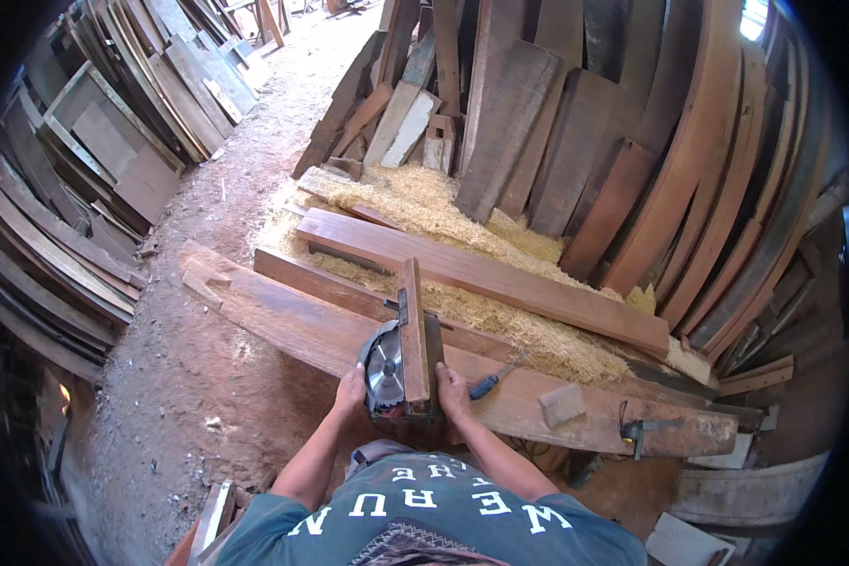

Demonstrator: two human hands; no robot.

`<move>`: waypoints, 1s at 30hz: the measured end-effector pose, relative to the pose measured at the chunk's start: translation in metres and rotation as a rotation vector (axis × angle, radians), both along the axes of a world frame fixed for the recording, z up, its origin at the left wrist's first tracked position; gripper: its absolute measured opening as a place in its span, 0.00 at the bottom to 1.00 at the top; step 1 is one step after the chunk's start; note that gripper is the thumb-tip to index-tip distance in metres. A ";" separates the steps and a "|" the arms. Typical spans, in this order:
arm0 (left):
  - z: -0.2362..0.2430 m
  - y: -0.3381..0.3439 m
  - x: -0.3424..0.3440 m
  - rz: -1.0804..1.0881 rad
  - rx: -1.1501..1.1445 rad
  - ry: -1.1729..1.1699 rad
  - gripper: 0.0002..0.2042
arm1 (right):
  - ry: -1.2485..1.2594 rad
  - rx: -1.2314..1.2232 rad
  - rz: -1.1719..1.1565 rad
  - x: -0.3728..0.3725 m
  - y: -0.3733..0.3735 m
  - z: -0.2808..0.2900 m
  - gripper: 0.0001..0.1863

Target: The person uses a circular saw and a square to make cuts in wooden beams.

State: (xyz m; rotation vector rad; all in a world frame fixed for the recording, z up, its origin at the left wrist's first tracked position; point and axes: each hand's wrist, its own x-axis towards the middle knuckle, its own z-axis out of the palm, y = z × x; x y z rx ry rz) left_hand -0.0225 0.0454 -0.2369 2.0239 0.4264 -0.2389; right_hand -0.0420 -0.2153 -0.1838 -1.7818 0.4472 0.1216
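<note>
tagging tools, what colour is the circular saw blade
The circular saw blade is silvery grey, shown in the head view.

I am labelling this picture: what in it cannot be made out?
Head view:
Blade: right edge hidden by the wood strip.
Left hand, right hand: most fingers hidden by the saw.
Leaning boards: some tops cut off by upper edge.
Black tool on plank: kind unclear, too small.

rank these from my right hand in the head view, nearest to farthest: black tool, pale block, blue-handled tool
From your right hand:
1. Blue-handled tool: just to the hand's right.
2. Pale block: farther right, on the plank.
3. Black tool: farthest right of the three, toward the plank's right end.
</note>
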 end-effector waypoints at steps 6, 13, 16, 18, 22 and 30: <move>0.095 0.016 0.039 0.075 -0.112 -0.154 0.28 | 0.059 -0.039 0.063 0.005 0.013 0.023 0.31; 0.177 -0.032 0.054 0.100 -0.654 0.092 0.32 | 0.017 -0.054 0.045 -0.001 0.012 0.008 0.28; 0.180 -0.039 0.057 0.130 -0.665 0.097 0.28 | 0.005 -0.012 0.036 0.000 0.016 0.028 0.27; 0.179 -0.044 0.065 0.173 -0.664 0.089 0.25 | -0.043 0.008 0.021 -0.001 0.016 0.024 0.26; 0.158 -0.027 0.079 0.263 -0.734 0.194 0.21 | -0.037 0.008 0.000 -0.009 0.025 0.023 0.24; 0.120 0.013 0.056 0.270 -0.919 0.230 0.20 | -0.063 -0.046 0.024 -0.028 0.044 0.048 0.21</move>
